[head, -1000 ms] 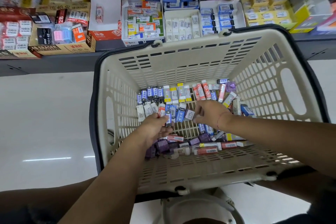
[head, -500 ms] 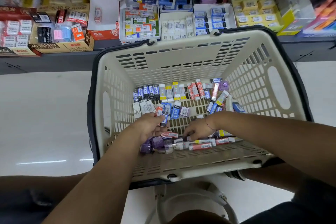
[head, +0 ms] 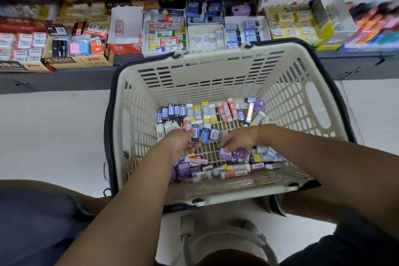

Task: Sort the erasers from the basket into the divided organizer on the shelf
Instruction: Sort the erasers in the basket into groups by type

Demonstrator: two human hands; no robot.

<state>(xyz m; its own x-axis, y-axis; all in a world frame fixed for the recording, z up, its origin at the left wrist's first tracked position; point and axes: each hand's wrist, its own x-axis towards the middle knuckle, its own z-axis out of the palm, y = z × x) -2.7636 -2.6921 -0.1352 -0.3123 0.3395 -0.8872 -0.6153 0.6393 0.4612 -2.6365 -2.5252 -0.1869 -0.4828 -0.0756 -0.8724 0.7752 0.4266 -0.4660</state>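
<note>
A cream plastic basket sits on the floor below the shelf. Several erasers cover its bottom: a far row of blue, yellow and red ones and a near pile of purple and red ones. My left hand is inside the basket at the left, its fingers curled round a blue eraser. My right hand reaches in from the right, and its fingertips pinch a purple eraser. The divided organizer stands on the shelf behind the basket, with white and blue erasers in the adjoining compartments.
Cardboard display boxes of erasers line the shelf: a 4B box at the left, a nearly empty red box, and yellow erasers at the right. The dark shelf edge runs above the white floor. My knees frame the basket.
My right hand has drawn back from the far blue erasers to the near side and now pinches a purple eraser. My left hand has stayed almost in place.
</note>
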